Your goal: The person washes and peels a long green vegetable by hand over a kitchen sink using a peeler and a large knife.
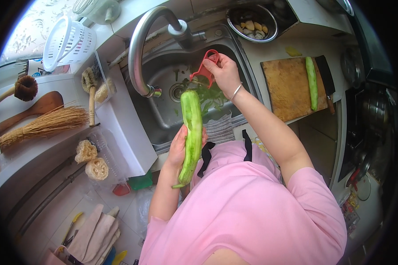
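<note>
A long green gourd (192, 132), mostly pared with some darker streaks and a short curled stem at its lower end, lies in my left hand (177, 147). My left fingers wrap around its underside. Over the sink my right hand (226, 73) grips a red plastic peeler (204, 71), apart from the gourd's upper end. Green peelings (212, 97) lie in the steel sink (159, 116) below, beside the drain (176, 92). A second peeled gourd (311, 82) rests on the wooden cutting board (282, 87) to the right.
The curved faucet (136, 49) arches over the sink's left side. A cleaver (325, 78) lies at the board's right edge. Behind it, a steel bowl (252, 35) holds pale and yellowish pieces. Brushes, a straw whisk (46, 127) and a white basket (76, 39) occupy the left ledge.
</note>
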The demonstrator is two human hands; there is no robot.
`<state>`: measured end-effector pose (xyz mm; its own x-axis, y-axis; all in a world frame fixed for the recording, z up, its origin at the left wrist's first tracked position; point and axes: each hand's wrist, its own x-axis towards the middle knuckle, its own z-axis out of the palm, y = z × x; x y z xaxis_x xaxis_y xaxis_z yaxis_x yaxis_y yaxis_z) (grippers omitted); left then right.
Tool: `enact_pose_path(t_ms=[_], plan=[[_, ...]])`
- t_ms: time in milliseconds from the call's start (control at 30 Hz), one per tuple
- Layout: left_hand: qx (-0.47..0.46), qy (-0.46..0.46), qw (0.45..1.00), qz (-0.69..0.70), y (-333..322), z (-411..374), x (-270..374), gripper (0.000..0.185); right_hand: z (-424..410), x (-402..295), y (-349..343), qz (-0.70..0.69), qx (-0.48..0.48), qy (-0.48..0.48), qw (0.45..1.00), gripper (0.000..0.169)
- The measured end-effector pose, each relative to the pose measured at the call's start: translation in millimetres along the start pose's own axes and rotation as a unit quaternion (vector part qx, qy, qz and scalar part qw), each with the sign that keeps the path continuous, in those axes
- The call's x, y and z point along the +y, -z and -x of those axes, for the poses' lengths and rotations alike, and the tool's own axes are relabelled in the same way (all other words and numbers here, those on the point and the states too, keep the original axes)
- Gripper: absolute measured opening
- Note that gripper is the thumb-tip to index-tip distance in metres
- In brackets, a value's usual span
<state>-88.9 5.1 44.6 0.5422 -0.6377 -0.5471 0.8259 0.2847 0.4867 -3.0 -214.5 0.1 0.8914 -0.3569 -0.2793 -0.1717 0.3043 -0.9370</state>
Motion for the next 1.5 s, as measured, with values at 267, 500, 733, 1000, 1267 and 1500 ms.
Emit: enact_pose_path(t_ms=[267, 500, 733, 1000, 1267, 1500], plan=[[-0.013, -0.008, 1.0, 0.019, -3, 0, 4, 0.056, 2, 21, -1, 0.079, 0.091, 0.058, 0.991, 0.015], [-0.01, -0.03, 0.998, 0.058, 11, -4, 12, 0.055, 27, -11, -1, -0.031, 0.014, 0.009, 0.999, 0.012], [0.003, -0.025, 0.989, 0.145, 8, -17, 23, 0.053, 71, -31, -25, -0.052, -0.076, -0.011, 0.996, 0.015], [0.121, -0.013, 0.989, 0.08, 2, -18, 18, 0.049, 100, -26, -45, 0.115, -0.185, 0.023, 0.976, 0.02], [0.026, -0.007, 0.996, 0.086, 6, -14, 14, 0.052, 37, -23, -19, 0.059, -0.018, 0.07, 0.996, 0.012], [0.002, 0.0, 1.0, 0.03, 5, -13, 13, 0.05, 45, 26, -19, 0.265, -0.108, 0.338, 0.897, 0.03]])
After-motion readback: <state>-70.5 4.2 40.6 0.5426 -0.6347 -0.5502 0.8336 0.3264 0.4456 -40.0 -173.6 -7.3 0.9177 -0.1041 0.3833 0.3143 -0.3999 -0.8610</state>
